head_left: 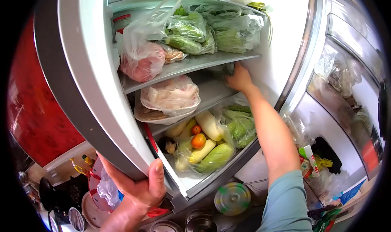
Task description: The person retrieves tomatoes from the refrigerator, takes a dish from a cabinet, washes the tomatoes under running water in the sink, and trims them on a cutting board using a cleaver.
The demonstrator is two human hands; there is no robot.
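My left hand (pixel 136 187) grips the lower corner of a refrigerator door (pixel 102 77) on the left, thumb on the pale inner side and fingers around the dark edge. My right hand (pixel 240 79) reaches in under the upper glass shelf (pixel 179 69). Its fingers curl at a dark, plastic-wrapped item (pixel 229 69), partly hidden in shadow. Left of that hand, a bag of pale food (pixel 171 94) sits on a white tray (pixel 157 117). Below is an open drawer (pixel 191 189) with bagged squash (pixel 216 157), tomatoes (pixel 198 141) and leafy greens (pixel 241 128).
On the upper shelf lie a bag of pinkish food (pixel 142 62), bagged green vegetables (pixel 191 34) and a red-lidded jar (pixel 121 23). Bagged goods fill the door racks (pixel 346 97) on the right. A round lidded container (pixel 232 198) and pots (pixel 199 222) stand below the drawer.
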